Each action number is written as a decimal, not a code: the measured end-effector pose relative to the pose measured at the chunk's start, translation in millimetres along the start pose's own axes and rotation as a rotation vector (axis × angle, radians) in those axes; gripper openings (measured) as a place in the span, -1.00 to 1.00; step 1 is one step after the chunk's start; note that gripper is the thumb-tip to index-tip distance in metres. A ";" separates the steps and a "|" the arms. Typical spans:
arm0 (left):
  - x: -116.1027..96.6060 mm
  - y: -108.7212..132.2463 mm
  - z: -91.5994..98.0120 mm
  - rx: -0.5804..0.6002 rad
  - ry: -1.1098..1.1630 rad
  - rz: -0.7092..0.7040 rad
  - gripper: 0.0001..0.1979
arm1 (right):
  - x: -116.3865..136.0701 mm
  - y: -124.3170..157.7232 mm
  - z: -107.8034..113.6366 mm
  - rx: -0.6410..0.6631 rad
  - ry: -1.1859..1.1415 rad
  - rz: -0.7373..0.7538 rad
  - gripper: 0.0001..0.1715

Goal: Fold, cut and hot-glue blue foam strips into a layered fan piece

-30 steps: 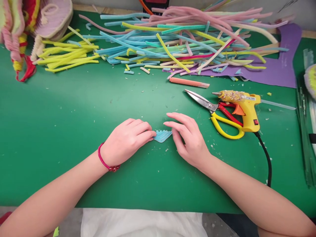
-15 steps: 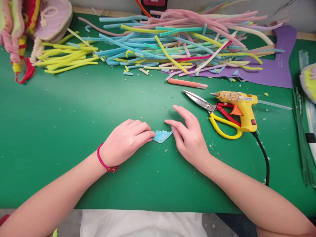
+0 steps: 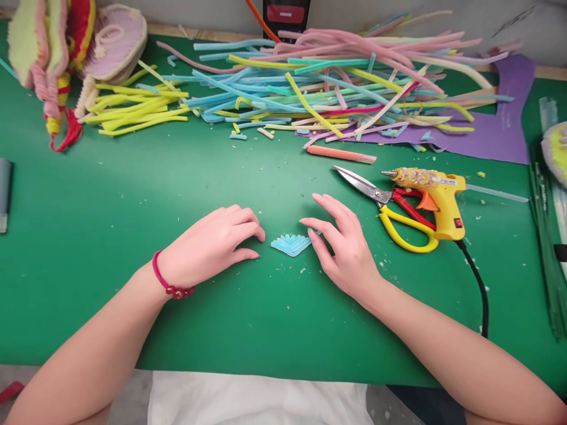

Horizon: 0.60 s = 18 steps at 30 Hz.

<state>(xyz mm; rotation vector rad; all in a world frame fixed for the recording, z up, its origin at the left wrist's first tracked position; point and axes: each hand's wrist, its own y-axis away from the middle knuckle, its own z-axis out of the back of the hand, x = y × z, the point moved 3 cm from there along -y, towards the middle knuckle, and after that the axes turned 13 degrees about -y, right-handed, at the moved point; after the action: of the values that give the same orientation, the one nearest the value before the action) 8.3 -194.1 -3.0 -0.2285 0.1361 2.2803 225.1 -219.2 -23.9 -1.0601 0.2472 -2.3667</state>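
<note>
A small light-blue piece of pipe-cleaner strips set in nested V shapes [image 3: 291, 244] lies on the green table between my hands. My left hand [image 3: 217, 245] is just left of it, fingers curved and apart, holding nothing. To the right, my right hand [image 3: 343, 242] hovers with its fingers spread. Its thumb is at the piece's right tip; whether it touches cannot be made out. Scissors [image 3: 385, 203] with one yellow and one red handle lie to the right of that hand. A yellow glue gun [image 3: 443, 200] overlaps their red handle.
Behind lies a heap of coloured pipe cleaners [image 3: 287, 88], partly over a purple sheet [image 3: 500, 141]. An orange marker-like stick [image 3: 341, 154] lies in front of it. Fuzzy finished shapes [image 3: 117, 44] stand at the back left. The glue gun's black cord [image 3: 481, 289] runs toward the front.
My left hand has let go of the blue piece and moved left, its fingers opening. My right hand stays nearly in place. The view has shifted slightly, showing more of the left side.
</note>
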 end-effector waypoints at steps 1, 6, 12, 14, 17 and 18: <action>0.4 -0.6 -0.6 -0.014 -0.013 0.012 -0.87 | -0.3 -0.1 -0.1 -0.004 0.000 -0.001 -0.76; 10.8 1.0 2.6 -0.183 -0.241 0.162 -0.83 | -1.6 -1.1 -1.8 -0.043 0.005 -0.017 -0.75; 12.8 3.8 5.4 -0.397 -0.315 0.280 -0.86 | -0.8 -2.7 -2.8 -0.097 0.050 -0.022 -0.76; 6.0 -0.3 -1.6 -0.368 -0.205 0.211 -0.88 | -0.1 -2.7 -3.6 -0.093 0.052 -0.022 -0.76; -5.8 -7.8 -13.8 -0.337 -0.086 0.083 -0.89 | -0.3 -2.2 -5.6 -0.093 0.056 -0.030 -0.76; -8.2 -10.1 -17.0 -0.334 -0.063 0.075 -0.90 | -0.6 -2.0 -6.3 -0.096 0.060 -0.033 -0.75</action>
<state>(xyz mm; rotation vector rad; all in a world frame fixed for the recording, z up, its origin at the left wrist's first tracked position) 23.2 -196.4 -18.2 -0.3284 -0.2755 2.3733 220.0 -217.5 -27.8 -1.0451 0.3706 -2.4402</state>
